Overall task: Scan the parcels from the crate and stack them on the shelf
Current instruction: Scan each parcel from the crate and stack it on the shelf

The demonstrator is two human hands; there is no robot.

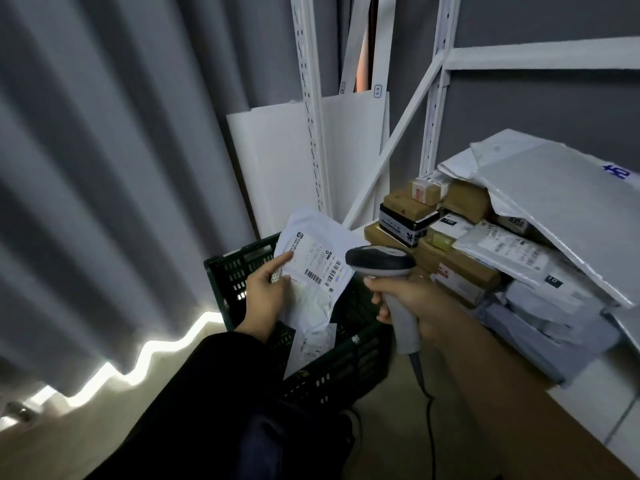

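Head view: beside a white shelf (588,403) piled with parcels, a right hand (415,299) is closing around a barcode scanner (384,268), while a left hand (266,292) is pinching a white parcel (318,271) above the dark crate (346,362).

The print on the label of the white mailer (313,268) is too small to be read. The interior of the dark crate (346,355) is largely hidden by that mailer and a sleeve. The parcel stack (485,244) on the shelf is partly covered by a large white bag (561,206), which is cut off by the right edge.
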